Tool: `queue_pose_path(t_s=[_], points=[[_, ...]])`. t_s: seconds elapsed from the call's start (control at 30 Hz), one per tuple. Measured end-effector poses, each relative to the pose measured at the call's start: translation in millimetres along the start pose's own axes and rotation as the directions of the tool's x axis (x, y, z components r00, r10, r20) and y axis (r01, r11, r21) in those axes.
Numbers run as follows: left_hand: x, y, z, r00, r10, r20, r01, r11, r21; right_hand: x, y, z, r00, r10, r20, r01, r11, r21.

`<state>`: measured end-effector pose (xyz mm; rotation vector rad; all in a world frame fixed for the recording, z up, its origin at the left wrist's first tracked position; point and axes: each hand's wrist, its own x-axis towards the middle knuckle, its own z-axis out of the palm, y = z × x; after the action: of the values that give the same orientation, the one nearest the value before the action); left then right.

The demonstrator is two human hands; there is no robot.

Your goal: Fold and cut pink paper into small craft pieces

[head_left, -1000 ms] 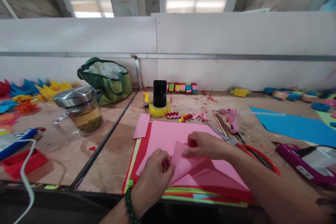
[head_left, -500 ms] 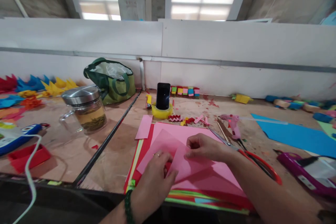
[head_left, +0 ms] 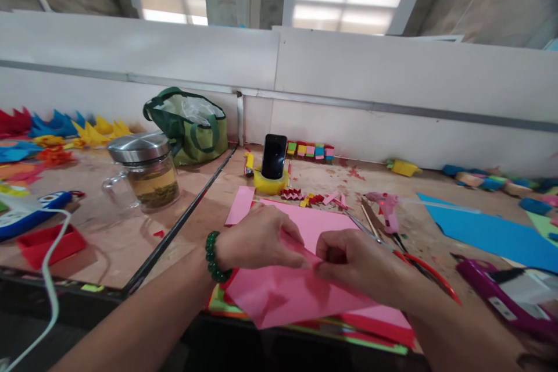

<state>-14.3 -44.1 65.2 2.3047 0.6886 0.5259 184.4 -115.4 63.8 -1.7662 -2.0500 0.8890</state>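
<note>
A sheet of pink paper is pinched along its upper edge between both hands, its lower part sloping down toward me. My left hand, wearing a green bead bracelet at the wrist, grips the edge with thumb below and fingers above. Close beside it, my right hand pinches the same edge between thumb and fingers. Beneath lies a stack of coloured paper with a pink sheet on top. Red-handled scissors lie just right of the stack, partly behind my right forearm.
Behind the stack, a phone leans in a yellow tape roll. A pink glue gun and blue paper lie to the right, near a purple tool. Leftward stand a glass tea mug, a green bag and a red paper box.
My left hand has moved up and turned over onto the sheet's upper edge. The pink sheet has turned, and a corner now points toward me. The view has shifted slightly.
</note>
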Motion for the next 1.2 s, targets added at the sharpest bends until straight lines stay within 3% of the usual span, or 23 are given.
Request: queue_pose_path(t_s=[0.13,0.23,0.3,0.37,0.43,0.57,0.7,0.83,0.9,1.03,1.2], points=[[10,-15,6.1,0.985,-0.01,0.17,0.037,0.988,-0.152,1,-1,-3,1.0,0.017,0.023,-0.017,1.0,0.021],[15,-27,7.6,0.974,-0.023,0.224,0.093,0.946,-0.31,-3,7,-17,1.0,-0.005,0.013,0.004,0.997,0.082],[17,-33,7.3,0.977,-0.042,0.211,0.123,0.913,-0.388,-8,23,-27,0.988,-0.021,-0.154,0.053,0.978,0.201],[17,-38,6.9,0.982,-0.085,0.167,0.151,0.886,-0.438,-14,45,-32,0.884,0.036,-0.467,0.183,0.891,0.416],[16,-40,7.3,0.986,-0.126,0.105,0.161,0.868,-0.469,-16,66,-25,0.839,0.121,-0.53,0.223,0.812,0.539],[14,-37,9.7,0.991,-0.132,0.019,0.125,0.868,-0.481,-13,83,9,0.857,0.133,-0.497,0.207,0.795,0.571],[12,-33,9.6,0.991,-0.131,-0.035,0.098,0.871,-0.482,-6,73,25,0.757,0.223,-0.614,0.266,0.752,0.603],[12,-30,8.7,0.988,-0.134,-0.076,0.079,0.868,-0.491,-3,53,27,0.821,0.255,-0.51,0.283,0.595,0.753],[11,-29,9.4,0.988,-0.14,-0.061,0.091,0.858,-0.506,-3,41,30,0.821,0.293,-0.49,0.262,0.568,0.78],[10,-26,10.9,0.989,-0.143,-0.036,0.102,0.842,-0.53,-5,26,34,0.762,0.367,-0.534,0.274,0.564,0.779],[10,-25,11.1,0.989,-0.145,-0.006,0.117,0.824,-0.554,-13,27,34,0.701,0.344,-0.624,0.292,0.66,0.692]])
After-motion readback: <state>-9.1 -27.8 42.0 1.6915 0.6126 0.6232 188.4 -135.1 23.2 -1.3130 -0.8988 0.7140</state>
